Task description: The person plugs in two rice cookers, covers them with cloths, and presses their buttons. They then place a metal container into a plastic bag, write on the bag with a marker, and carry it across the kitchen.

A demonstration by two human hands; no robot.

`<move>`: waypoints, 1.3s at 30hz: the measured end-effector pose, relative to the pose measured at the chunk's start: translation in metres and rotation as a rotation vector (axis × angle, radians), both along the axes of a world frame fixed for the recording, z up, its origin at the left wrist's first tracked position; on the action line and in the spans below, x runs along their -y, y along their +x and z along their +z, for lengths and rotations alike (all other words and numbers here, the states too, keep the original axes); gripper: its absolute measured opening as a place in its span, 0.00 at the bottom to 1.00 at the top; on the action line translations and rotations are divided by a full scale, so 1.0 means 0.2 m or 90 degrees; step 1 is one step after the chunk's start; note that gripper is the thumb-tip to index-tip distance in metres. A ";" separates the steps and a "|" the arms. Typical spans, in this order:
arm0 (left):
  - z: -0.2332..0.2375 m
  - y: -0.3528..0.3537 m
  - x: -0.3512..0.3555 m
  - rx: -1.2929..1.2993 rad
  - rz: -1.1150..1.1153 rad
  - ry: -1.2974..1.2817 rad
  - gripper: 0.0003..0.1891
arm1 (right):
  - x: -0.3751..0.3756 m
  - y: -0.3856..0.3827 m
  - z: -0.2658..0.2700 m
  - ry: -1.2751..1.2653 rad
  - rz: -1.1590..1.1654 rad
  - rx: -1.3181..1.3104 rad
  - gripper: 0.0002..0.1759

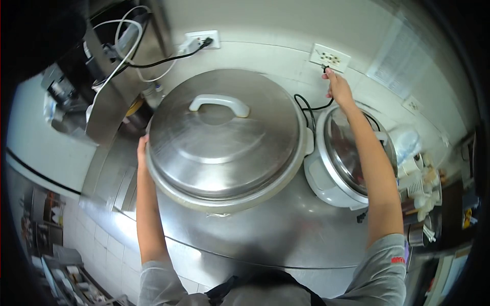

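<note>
A large rice cooker [224, 204] with a wide, domed metal lid [219, 168] and a pale arched handle [220, 103] stands in front of me. My left hand [143, 145] is closed at its left side, where the side handle would be; most of the fingers are hidden behind the rim. Up at the wall, my right hand [338, 86] pinches a black power plug [325, 68] right at the lower edge of a white wall outlet [331, 57]. A black cord [319, 107] runs below that hand, between the two cookers.
Under my right forearm sits a smaller white rice cooker [329, 178] with a metal lid. Another outlet [212, 39] at the upper left holds a black plug and a white adapter. Cups and utensils [421, 188] crowd the right side. Both cookers stand on a steel counter [265, 234].
</note>
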State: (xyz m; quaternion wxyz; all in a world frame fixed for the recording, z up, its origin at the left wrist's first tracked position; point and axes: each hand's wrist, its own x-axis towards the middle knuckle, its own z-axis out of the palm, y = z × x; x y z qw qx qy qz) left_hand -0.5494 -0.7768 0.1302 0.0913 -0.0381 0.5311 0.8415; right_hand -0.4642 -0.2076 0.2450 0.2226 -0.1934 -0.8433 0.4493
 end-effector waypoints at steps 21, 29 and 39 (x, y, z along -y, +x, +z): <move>-0.04 -0.05 0.01 -0.007 -0.116 0.064 0.28 | -0.71 0.29 -0.05 -0.007 -0.350 -0.103 0.34; 0.06 0.03 -0.07 -0.069 -0.120 0.049 0.20 | -1.13 0.67 -0.04 -0.176 -0.485 -0.184 0.27; -0.05 -0.07 0.03 -0.207 -0.153 -0.074 0.17 | -1.46 0.78 -0.09 0.043 -0.639 -0.099 0.31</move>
